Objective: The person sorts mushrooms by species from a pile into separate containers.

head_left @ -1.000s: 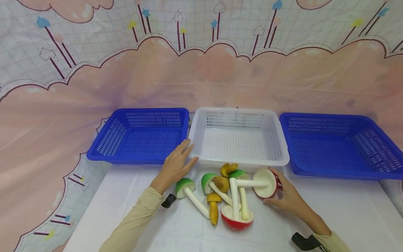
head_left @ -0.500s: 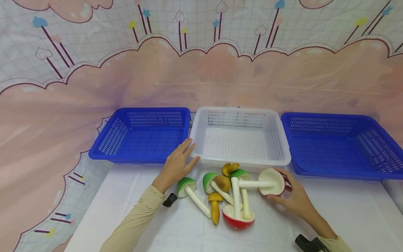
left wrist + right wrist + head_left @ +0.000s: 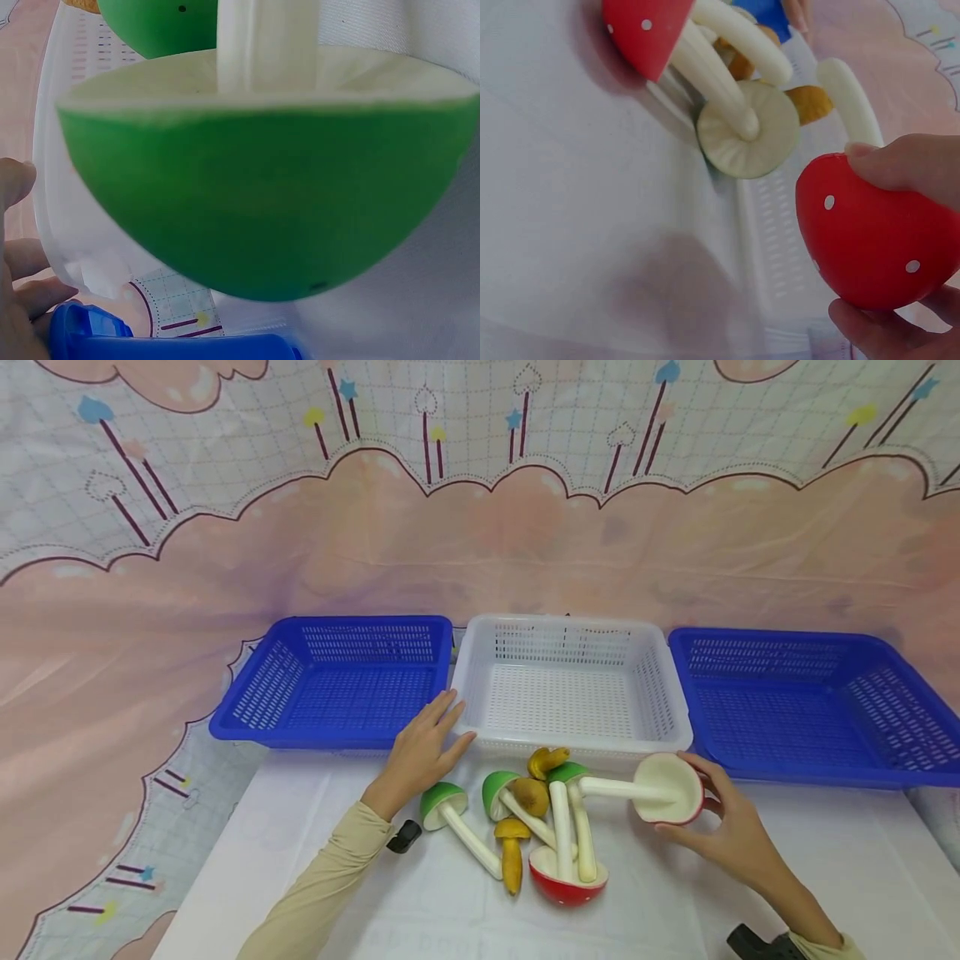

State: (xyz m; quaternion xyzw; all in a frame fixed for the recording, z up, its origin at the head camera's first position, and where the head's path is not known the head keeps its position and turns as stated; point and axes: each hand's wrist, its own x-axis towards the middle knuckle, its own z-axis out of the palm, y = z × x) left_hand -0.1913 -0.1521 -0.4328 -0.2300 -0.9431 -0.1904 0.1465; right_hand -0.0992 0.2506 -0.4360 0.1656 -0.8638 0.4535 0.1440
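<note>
My right hand (image 3: 731,827) grips a toy mushroom (image 3: 663,789) by its red cap, between thumb and fingers. Its white stem points left over the pile; in the right wrist view the red cap (image 3: 877,232) shows white dots. My left hand (image 3: 418,756) lies with fingers extended at the near left corner of the white basket (image 3: 570,748). Closest to that wrist is a green-capped mushroom (image 3: 444,806), its cap (image 3: 262,195) large in the left wrist view. Beside it are other green-capped mushrooms (image 3: 495,793), several brown-yellow ones (image 3: 512,856) and a second red-capped mushroom (image 3: 567,889).
One blue basket (image 3: 330,743) stands left of the white one, another blue basket (image 3: 817,772) right of it. All three sit at the back of the white-covered table (image 3: 660,910). A patterned cloth (image 3: 480,552) hangs behind them.
My right hand has moved right with the red-capped mushroom, drawing its stem away from the pile and slightly up. My left hand has stayed almost in place.
</note>
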